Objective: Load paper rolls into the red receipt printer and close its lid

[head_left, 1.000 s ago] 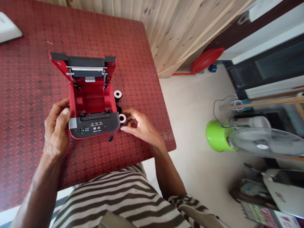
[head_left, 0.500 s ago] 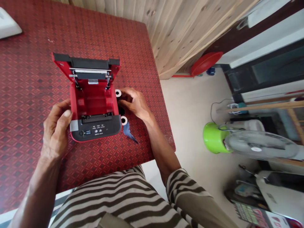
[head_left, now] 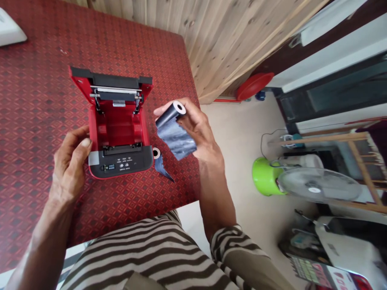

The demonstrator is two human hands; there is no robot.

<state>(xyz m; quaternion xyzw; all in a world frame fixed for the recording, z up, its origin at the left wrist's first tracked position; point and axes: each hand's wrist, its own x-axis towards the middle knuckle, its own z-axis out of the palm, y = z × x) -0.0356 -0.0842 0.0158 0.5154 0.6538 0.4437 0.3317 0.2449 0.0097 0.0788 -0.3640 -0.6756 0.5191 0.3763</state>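
Observation:
A red and black printer lies on the patterned red tabletop, its lid raised and its red inner bay with nothing in it. My left hand grips the printer's left side, thumb on the near edge. To the right of the printer, my right hand holds a dark ribbon roll with a white core, lifted above the table. A loose stretch of dark film hangs from it. Against the printer's front right corner rests a second ribbon roll, its bluish film trailing toward me.
The red table ends at a pale wooden wall behind. A white object sits at its far left. Beyond the right edge are a green bucket, a fan, a red basin and a wooden rack.
My right hand has lifted one roll up and to the right, away from the printer's side, and its film now shows. My left hand has stayed on the printer.

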